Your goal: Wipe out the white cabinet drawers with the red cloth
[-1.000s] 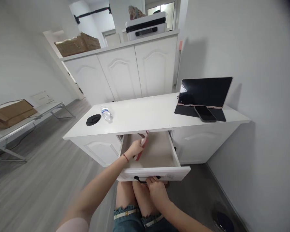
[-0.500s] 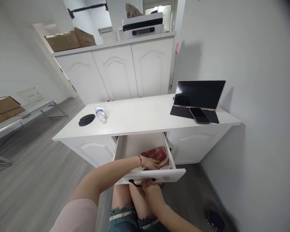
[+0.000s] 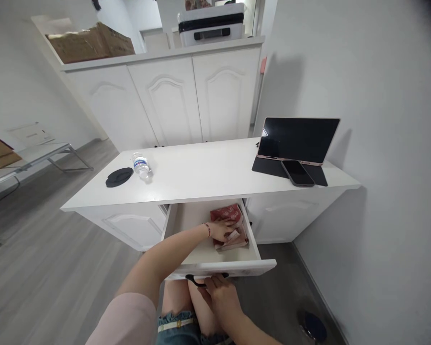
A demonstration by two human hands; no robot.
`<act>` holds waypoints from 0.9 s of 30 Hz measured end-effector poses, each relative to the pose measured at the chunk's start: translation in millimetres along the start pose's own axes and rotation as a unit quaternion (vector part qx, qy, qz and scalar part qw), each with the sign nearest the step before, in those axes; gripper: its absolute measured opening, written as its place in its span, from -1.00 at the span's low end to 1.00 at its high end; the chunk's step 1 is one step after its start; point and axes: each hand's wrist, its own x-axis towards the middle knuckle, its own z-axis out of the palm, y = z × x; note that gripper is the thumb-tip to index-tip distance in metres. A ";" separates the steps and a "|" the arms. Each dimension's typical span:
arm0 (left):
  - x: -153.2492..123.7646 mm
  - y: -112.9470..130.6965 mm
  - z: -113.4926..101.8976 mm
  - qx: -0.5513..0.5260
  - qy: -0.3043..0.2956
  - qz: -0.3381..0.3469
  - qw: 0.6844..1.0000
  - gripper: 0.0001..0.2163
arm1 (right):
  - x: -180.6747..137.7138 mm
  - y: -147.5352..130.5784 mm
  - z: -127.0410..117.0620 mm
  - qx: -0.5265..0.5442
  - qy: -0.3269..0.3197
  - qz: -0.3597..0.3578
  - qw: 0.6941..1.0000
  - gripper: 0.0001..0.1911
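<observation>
A white drawer point(image 3: 187, 220) is pulled out from under the white countertop. Inside it, on the right, lies a red patterned cloth point(image 3: 233, 213), with a folded pink cloth point(image 3: 237, 243) in front of it. My left hand point(image 3: 220, 230), a red bracelet at its wrist, reaches over the drawer front and rests on these cloths, fingers spread. My right hand point(image 3: 221, 292) is closed around the black drawer handle point(image 3: 194, 281), below the front panel; some of its fingertips are hidden.
On the countertop point(image 3: 197, 167) a clear plastic bottle point(image 3: 141, 165) lies beside a flat black disc point(image 3: 119, 177). At the right stand a tablet point(image 3: 298, 140) and a phone point(image 3: 297, 173). A wall point(image 3: 388, 143) bounds the right side. My knees are below the drawer.
The red cloth now sits farther back in the drawer, and more of the pink cloth shows. My left hand has shifted back a little from the drawer front. My right hand stays on the handle.
</observation>
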 end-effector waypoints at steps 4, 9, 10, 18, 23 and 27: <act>11.0 -13.9 -12.7 -0.014 0.050 -0.017 0.999 -0.39 | 0.4 2.5 4.1 0.008 0.010 -0.002 1.000 -0.93; 18.9 -20.9 -22.1 -0.086 0.074 -0.083 0.990 -0.28 | 1.4 1.9 1.9 0.004 0.011 0.001 1.000 -0.94; 19.3 -21.9 -22.4 -0.098 0.075 -0.101 0.987 -0.23 | 1.2 1.6 1.3 0.005 0.011 0.002 1.000 -0.93; -1.1 -36.6 -15.0 -0.081 0.077 -0.194 0.975 -0.15 | -0.6 1.1 -3.5 -0.003 -0.001 -0.001 1.000 -0.91; -30.5 -54.1 -5.6 -0.075 0.074 -0.226 0.968 -0.26 | 0.0 -0.2 -5.6 -0.011 -0.001 -0.005 1.000 -0.94; -51.4 -67.3 4.4 -0.076 0.061 -0.277 0.956 -0.23 | 0.5 -1.9 -8.0 -0.013 0.000 -0.006 1.000 -0.91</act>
